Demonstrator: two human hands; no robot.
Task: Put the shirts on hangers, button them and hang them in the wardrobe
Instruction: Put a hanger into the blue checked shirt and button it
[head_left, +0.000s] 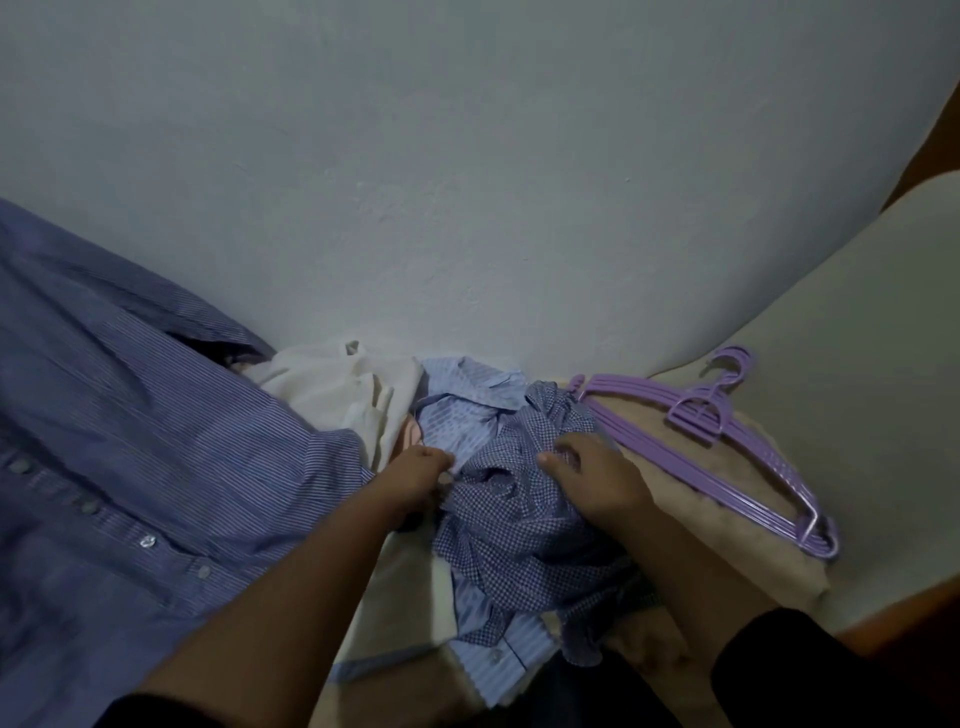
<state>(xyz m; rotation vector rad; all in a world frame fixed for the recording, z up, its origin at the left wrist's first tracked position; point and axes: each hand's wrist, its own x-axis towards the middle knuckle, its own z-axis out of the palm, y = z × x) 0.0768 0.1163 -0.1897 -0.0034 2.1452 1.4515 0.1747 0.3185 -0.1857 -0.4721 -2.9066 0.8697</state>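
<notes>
Both my hands are down in the heap of shirts against the pale wall (467, 156). My left hand (415, 475) is curled into the cloth at the edge of the small-checked blue shirt (514, 514), fingers bunched on the fabric. My right hand (587, 475) lies on top of the same checked shirt, fingers bent down into its crumpled folds, thumb out toward the left; it appears to grip the cloth, though the fingertips are buried. The hands are near each other but apart, with a ridge of checked fabric between them. Under and behind the checked shirt lies a light blue striped shirt (462, 410), its buttoned placket showing again at the near edge. A cream garment (332, 384) lies just beside it to the left, touching it. A large dark blue pinstriped shirt (130, 467) fills the left of the view, buttons done up along its front, blurred and close to the camera. To the right, a stack of purple plastic hangers (696, 441) rests on a tan cushion (727, 519), hooks pointing away toward the wall. Dark sleeves (810, 670) cover my forearms near the bottom edge.
</notes>
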